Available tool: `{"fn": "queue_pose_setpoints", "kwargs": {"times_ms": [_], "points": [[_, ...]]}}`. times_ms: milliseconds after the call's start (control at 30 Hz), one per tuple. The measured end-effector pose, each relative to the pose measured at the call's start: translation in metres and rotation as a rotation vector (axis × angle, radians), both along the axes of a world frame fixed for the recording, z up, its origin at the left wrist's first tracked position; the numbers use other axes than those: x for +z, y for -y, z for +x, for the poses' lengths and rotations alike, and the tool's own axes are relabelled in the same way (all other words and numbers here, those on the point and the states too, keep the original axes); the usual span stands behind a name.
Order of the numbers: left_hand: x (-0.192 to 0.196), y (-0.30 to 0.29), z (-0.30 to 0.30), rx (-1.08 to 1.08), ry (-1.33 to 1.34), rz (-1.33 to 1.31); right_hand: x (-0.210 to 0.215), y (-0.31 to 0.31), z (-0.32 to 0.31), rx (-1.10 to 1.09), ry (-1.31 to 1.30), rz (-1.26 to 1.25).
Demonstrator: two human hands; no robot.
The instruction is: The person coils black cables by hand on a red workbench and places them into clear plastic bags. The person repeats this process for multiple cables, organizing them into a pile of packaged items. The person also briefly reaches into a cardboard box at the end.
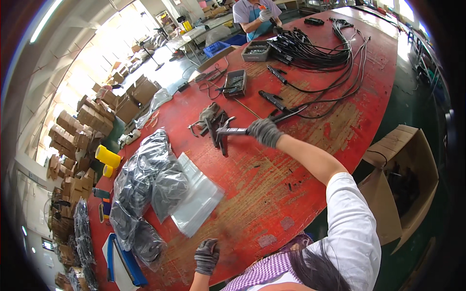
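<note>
My right hand [265,132], in a grey knit glove, reaches across the red table [252,194] and is closed round a dark bar-shaped piece [236,131] with a pale stripe. The piece points left, its end over a cluster of black clamp-like tools [212,134]; whether it touches them I cannot tell. A crumpled grey glove [209,112] lies on that cluster. Just beyond the right hand are black cables [310,104] with thick black ends. My left hand [207,256], gloved too, is near the table's front edge with its fingers curled in, nothing visible in them.
Left of centre lie clear plastic bags [196,196] and bagged black goods [145,179]. Yellow tape rolls [107,156] stand at the left edge. Small parts trays [235,83] and a cable heap [303,48] sit farther back, near a co-worker [255,17]. An open carton [403,189] stands right.
</note>
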State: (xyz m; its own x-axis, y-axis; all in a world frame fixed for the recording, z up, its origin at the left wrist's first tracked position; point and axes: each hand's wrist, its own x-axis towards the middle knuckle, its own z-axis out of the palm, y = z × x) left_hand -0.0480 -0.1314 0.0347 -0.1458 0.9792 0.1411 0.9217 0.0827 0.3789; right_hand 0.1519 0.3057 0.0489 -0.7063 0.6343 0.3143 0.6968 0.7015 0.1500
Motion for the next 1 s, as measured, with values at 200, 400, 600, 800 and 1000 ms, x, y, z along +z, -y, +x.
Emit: {"fn": "queue_pose_setpoints", "kwargs": {"times_ms": [200,400,600,800,1000], "points": [[0.08,-0.032,0.004,0.065,0.049,0.384,0.05,0.144,-0.018,0.924,-0.278,0.054],[0.037,-0.104,0.016,0.111,1.699,-0.442,0.02,0.253,-0.042,1.214,-0.372,0.049],[0.043,-0.082,0.033,-0.072,1.49,-0.69,0.044,0.263,-0.018,0.944,-0.544,-0.098],[0.04,-0.01,-0.049,0.138,2.008,-0.605,-0.026,0.177,0.06,0.39,-0.033,-0.238],[0.057,0.131,-0.182,-0.254,2.151,0.285,-0.025,0.114,0.114,-0.012,0.322,-0.42]]}}
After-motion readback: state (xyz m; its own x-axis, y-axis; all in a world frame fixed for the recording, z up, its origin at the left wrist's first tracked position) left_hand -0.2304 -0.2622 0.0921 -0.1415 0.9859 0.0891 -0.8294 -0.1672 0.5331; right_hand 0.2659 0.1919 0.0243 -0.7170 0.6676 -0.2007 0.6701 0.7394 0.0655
